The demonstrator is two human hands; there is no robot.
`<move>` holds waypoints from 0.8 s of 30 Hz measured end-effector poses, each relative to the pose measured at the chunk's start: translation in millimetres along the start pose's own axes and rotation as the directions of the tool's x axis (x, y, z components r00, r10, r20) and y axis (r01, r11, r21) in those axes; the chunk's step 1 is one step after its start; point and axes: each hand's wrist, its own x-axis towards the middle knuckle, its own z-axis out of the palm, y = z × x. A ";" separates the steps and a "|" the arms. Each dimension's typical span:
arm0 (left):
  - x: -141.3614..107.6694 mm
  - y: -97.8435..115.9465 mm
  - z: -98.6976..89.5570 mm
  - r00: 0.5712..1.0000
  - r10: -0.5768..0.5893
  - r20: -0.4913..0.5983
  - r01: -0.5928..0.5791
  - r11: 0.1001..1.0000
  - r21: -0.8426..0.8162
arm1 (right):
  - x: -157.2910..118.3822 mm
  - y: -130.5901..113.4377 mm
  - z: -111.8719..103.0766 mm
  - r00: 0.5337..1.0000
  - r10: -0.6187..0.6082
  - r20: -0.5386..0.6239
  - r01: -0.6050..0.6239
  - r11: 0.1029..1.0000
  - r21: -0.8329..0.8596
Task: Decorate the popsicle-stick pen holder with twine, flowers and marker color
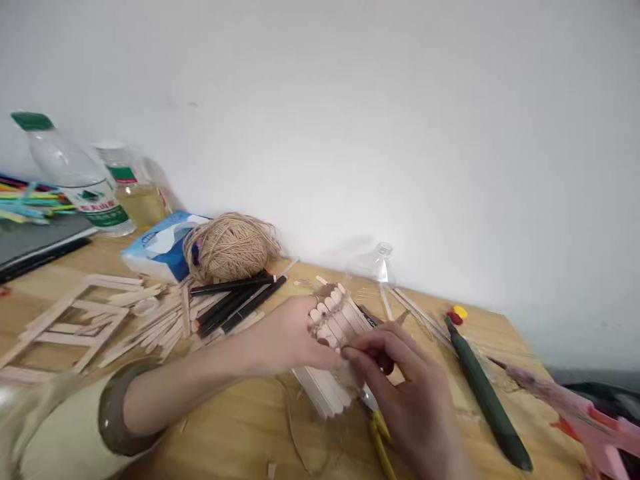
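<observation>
My left hand (290,340) is wrapped around a small structure of wooden craft sticks (340,323), tilted above the table. Its sticks lie side by side with rounded ends, and brown twine (333,312) runs across them near the top. My right hand (407,377) is closed in a pinch against the structure's near side, thumb and forefinger together. What sits between those fingertips is too small and blurred to name. Below the right hand lies a tool with yellow handles (381,447), partly covered. A loose strand of twine (293,427) curls on the tabletop under the structure.
A twine ball (233,247) rests by a blue tissue pack (163,243). Black markers (240,303), loose craft sticks (165,323) and a stick frame (70,327) lie left. Bottles (95,193) stand behind. Right are a dark green pen-like tool (485,393) and pink glue gun (565,407).
</observation>
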 end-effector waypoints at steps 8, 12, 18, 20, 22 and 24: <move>-1.5 0.1 -0.4 0.997 -0.043 -0.057 0.043 0.999 -0.009 | 8.7 -5.7 -7.2 0.992 -0.123 0.020 0.121 0.989 0.083; -4.5 2.9 -1.1 0.998 -0.037 -0.043 0.037 0.999 0.001 | 7.9 -7.7 -10.7 0.969 -0.242 0.043 0.240 0.970 0.036; -6.5 1.7 -2.6 1.000 -0.007 -0.006 0.007 1.000 -0.013 | 6.6 -9.8 -11.0 0.958 -0.286 0.027 0.286 0.958 -0.027; -6.5 1.4 -2.5 1.000 0.000 -0.025 -0.001 1.000 -0.006 | 6.7 -10.3 -10.9 0.958 -0.288 0.014 0.288 0.957 -0.034; -6.2 0.7 -2.2 1.000 0.006 -0.022 -0.006 1.000 -0.002 | 6.6 -11.0 -10.6 0.955 -0.295 0.001 0.295 0.955 -0.036; -6.0 -0.4 -2.0 1.000 0.012 -0.002 -0.012 1.000 0.003 | 6.2 -11.9 -10.5 0.950 -0.311 -0.011 0.310 0.950 -0.041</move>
